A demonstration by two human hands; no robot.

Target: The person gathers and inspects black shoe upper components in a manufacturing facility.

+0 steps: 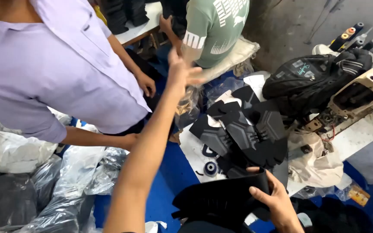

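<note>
Black cut pieces [223, 200] gripped by right hand [277, 205], left hand [182, 71] outstretched

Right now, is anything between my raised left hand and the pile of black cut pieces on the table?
Nothing solid. The left hand is raised beside a clear plastic bag, which hangs between it and the black pieces. The right hand already grips a black stack.

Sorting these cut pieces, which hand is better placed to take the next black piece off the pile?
Right hand, though it grips a black stack: it sits beside the pile; the left hand is raised away.
</note>
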